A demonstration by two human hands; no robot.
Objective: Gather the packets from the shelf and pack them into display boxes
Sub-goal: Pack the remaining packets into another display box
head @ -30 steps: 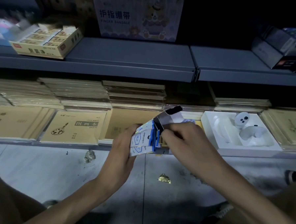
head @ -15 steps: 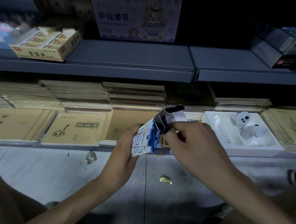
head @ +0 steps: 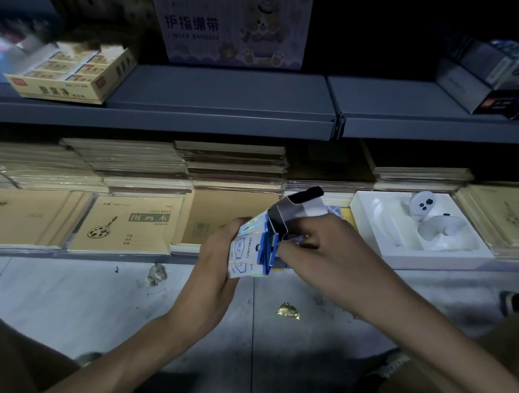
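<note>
My left hand (head: 215, 263) grips a small white and blue display box (head: 249, 250) from its left side, in front of the bottom shelf. The box's dark lid flap (head: 297, 204) stands open, tilted up to the right. My right hand (head: 324, 253) holds the box's right side, fingers curled at its open end; whatever they pinch there is hidden. Several blue-edged packets (head: 267, 254) stand side by side in the box.
The bottom shelf carries stacks of tan sketchbooks (head: 133, 222) and a white tray (head: 370, 232) with white moulded items. Above, a grey shelf (head: 227, 104) holds a yellow eraser box (head: 72, 72), a finger-bandage box (head: 231, 26) and dark boxes (head: 492, 85). A gold wrapper (head: 288, 310) lies on the floor.
The box and both hands have shifted slightly right and up. My right fingers have worked further into the box's open end. The grip of my left hand is unchanged.
</note>
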